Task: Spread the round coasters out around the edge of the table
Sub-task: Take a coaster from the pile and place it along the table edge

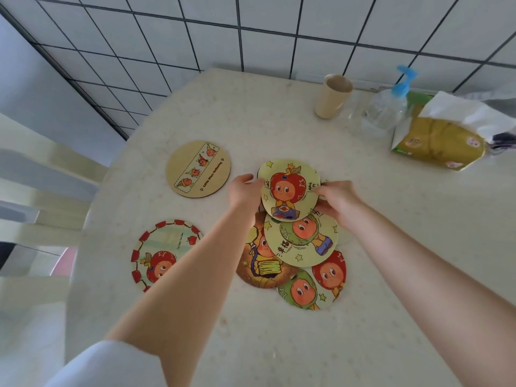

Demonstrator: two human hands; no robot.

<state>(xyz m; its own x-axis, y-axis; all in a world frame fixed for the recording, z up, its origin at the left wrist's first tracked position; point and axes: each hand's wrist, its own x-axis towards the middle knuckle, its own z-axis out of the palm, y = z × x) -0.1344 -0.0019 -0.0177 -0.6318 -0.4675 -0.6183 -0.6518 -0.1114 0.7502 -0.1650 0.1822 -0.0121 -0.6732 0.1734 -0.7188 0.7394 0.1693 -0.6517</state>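
Both hands hold one round coaster with a red apple figure (pixel 289 191), lifted over a loose pile. My left hand (pixel 244 192) grips its left edge and my right hand (pixel 336 201) pinches its right edge. Under it lie several overlapping coasters: a green-headed one (pixel 300 241), a brown one (pixel 258 268), a red-headed one (pixel 331 272) and another green one (pixel 300 291). Two coasters lie apart near the table's left edge: a tan wooden one (pixel 198 169) and a red-bordered one (pixel 160 254).
The pale speckled table (pixel 279 344) meets a tiled wall at the back. At the back right stand a beige cup (pixel 332 97), a clear pump bottle (pixel 386 107) and a green tissue pack (pixel 438 141). A cream chair (pixel 42 196) stands at the left.
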